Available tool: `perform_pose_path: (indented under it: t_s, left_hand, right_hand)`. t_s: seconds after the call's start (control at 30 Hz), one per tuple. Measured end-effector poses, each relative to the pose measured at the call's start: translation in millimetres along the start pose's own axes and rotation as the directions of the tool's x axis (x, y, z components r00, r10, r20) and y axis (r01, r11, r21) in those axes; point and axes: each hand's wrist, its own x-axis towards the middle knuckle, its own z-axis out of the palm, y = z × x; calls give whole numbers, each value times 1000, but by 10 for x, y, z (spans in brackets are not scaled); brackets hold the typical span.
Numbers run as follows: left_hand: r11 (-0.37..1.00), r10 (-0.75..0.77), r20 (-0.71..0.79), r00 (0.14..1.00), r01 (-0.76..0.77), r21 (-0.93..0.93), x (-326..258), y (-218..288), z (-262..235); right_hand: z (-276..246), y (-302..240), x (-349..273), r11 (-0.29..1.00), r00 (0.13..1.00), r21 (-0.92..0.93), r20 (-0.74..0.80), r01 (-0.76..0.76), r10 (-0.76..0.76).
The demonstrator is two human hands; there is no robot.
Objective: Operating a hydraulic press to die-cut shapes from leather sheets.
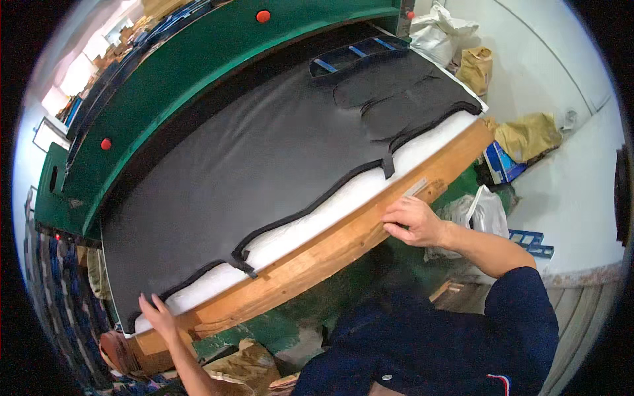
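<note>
Your left hand (157,315) lay flat and open on the corner of the black sheet (251,165); your right hand (413,221) curled loosely on the wooden tabletop edge (330,254), holding nothing. The sheet, spread over white padding (330,204), looked limp and light; its bound edge seemed the best hold.

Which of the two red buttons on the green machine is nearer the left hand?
The lower red button, at the machine's left end; the other sits top centre.
</note>
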Motion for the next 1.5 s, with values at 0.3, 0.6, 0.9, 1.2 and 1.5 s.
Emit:
perform_pose_path:
  t_s: [0.3, 0.6, 0.9, 1.2, 1.5]
  left_hand:
    - [944, 258, -157, 953, -283, -171, -1556, 1160, -1]
    - [913, 289, -334, 897, -363, -185, -1451, 1424, -74]
    - [886, 306, -391, 868, -410, -217, -1604, 1348, 13]
    - [913, 280, -314, 907, -353, -204, -2062, 1082, 154]
    - [918, 259, -384, 886, -349, -187, -2115, 1277, 165]
  right_hand:
    - [362, -90, 99, 940, 977, -267, -73, -212, 200]
    - [407, -68, 105, 921, 976, -325, -25, -213, 217]
    - [432, 8, 66, 929, 984, -323, -48, -179, 173]
    - [432, -28, -202, 936, 976, -339, -217, -92, 17]
    - [498, 110, -341, 932, 958, -354, -287, -76, -30]
